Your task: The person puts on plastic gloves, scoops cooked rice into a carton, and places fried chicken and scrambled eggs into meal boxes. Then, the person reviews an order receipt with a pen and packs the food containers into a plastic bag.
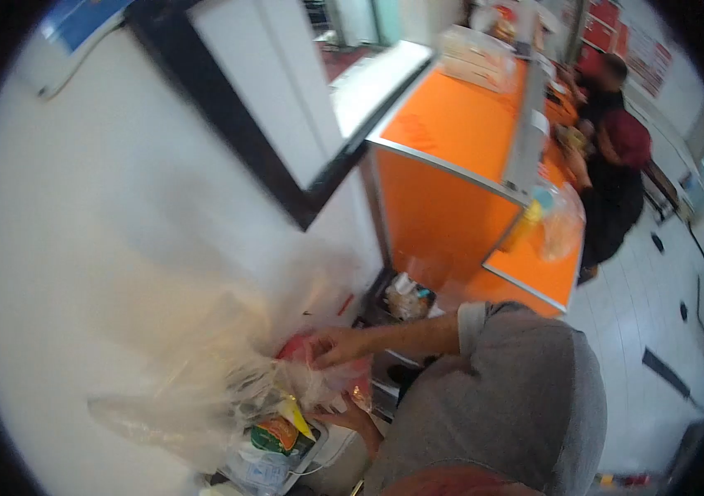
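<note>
My right hand [337,348] is at the upper side of a crumpled clear plastic bag [331,382], its fingers closed on the thin film. Pink-red colour shows in or behind the bag; I cannot make out what it is. Just below, my left hand [355,420] grips the lower part of the same bag, thumb and fingers partly hidden by it. More loose clear plastic [203,405] spreads to the left, blurred. Beneath it lie a green and orange packet [276,435] and a yellow pointed piece [296,417].
A black bin-like container [405,298] holding crumpled waste stands beyond my right forearm. An orange counter [451,107] rises above it, bearing a clear plastic box [477,58]. Two people in dark clothes, one with a maroon cap [626,136], are at the counter's far side.
</note>
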`<state>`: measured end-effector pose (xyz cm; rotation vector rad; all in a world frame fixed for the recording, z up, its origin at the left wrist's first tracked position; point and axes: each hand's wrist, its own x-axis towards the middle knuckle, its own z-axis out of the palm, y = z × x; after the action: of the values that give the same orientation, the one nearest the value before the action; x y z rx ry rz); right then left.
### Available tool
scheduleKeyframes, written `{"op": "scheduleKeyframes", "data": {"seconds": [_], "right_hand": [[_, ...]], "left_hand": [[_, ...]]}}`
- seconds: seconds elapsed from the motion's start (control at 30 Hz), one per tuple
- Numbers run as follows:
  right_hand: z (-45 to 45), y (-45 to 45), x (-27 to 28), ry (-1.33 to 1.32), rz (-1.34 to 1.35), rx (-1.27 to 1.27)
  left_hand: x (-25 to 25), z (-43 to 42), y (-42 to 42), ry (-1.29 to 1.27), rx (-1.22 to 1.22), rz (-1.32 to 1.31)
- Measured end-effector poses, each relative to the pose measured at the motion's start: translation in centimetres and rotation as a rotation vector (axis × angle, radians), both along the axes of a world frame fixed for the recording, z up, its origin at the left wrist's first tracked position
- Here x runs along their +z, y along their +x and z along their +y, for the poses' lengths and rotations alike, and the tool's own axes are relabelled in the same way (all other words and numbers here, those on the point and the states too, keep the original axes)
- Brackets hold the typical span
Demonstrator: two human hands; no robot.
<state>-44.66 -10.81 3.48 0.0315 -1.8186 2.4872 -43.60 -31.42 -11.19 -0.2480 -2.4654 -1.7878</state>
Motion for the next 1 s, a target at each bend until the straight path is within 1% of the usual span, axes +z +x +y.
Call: {"op": "scheduleKeyframes", "data": {"seconds": [0.03, 0.13, 0.2, 0.23, 0.3, 0.33, 0.37, 0.43, 0.47, 0.53, 0.6, 0.63, 0.67, 0.73, 0.8, 0.83, 0.87, 0.9, 0.93, 1.0], "right_hand": [[1.4, 1.8, 1.8, 0.027, 0.036, -0.011], [4.7, 7.3, 4.3, 0.008, -0.039, -0.12], [6.2, 11.7, 5.2, -0.151, -0.122, -0.178], [6.8, 13.9, 5.4, -0.233, -0.159, -0.2], [7.7, 17.9, 5.4, -0.282, -0.156, -0.258], [8.1, 20.1, 5.4, -0.306, -0.157, -0.283], [8.8, 22.2, 5.6, -0.255, -0.143, -0.319], [11.6, 27.6, 6.2, -0.151, -0.046, -0.403], [13.7, 30.7, 6.9, -0.091, 0.005, -0.444], [17.7, 38.2, 11.4, 0.289, -0.142, -0.646], [22.7, 45.6, 13.2, 0.191, -0.265, -0.69], [26.7, 48.8, 11.6, 0.225, -0.187, -0.837], [31.5, 51.4, 8.5, 0.254, -0.109, -0.976], [41.5, 55.9, 2.6, 0.355, -0.06, -1.292], [51.7, 59.5, -6.3, 0.599, -0.267, -1.344], [54.8, 60.2, -9.4, 0.717, -0.455, -1.288], [57.6, 60.7, -11.9, 0.836, -0.638, -1.223], [59.4, 60.9, -13.4, 0.95, -0.82, -1.145], [59.9, 60.5, -14.1, 1.054, -0.929, -1.184], [60.1, 58.7, -15.5, 1.261, -1.14, -1.263]], "left_hand": [[1.3, 0.8, 0.3, 0.046, -0.032, 0.077], [1.3, 0.9, -2.4, -0.313, -0.136, 0.411], [4.8, 4.1, -2.6, -0.291, -0.24, 0.47], [7.7, 6.9, -2.0, -0.337, -0.241, 0.681], [8.7, 9.3, 0.1, -0.255, -0.687, 0.528], [9.6, 10.8, 1.7, -0.204, -0.867, 0.451], [10.5, 12.3, 3.3, -0.156, -1.04, 0.35], [13.5, 15.9, 7.3, -0.04, -1.302, 0.17], [13.0, 16.8, 8.5, -0.073, -1.305, 0.113], [11.2, 18.8, 10.5, -0.129, -1.306, 0.003], [11.0, 21.1, 13.7, -0.109, -1.309, 0.052], [10.9, 21.8, 15.6, -0.102, -1.298, 0.068], [10.6, 22.2, 17.6, -0.094, -1.285, -0.002], [10.2, 23.5, 21.2, -0.069, -1.258, -0.126], [10.4, 23.8, 23.9, -0.256, -1.232, -0.093], [10.6, 23.9, 25.1, -0.349, -1.217, -0.078], [11.1, 24.1, 26.2, -0.372, -1.187, -0.113], [11.8, 23.8, 27.2, -0.4, -1.156, -0.151], [12.1, 23.6, 27.8, -0.427, -1.124, -0.185], [11.2, 22.1, 28.0, -0.447, -1.101, -0.173]]}}
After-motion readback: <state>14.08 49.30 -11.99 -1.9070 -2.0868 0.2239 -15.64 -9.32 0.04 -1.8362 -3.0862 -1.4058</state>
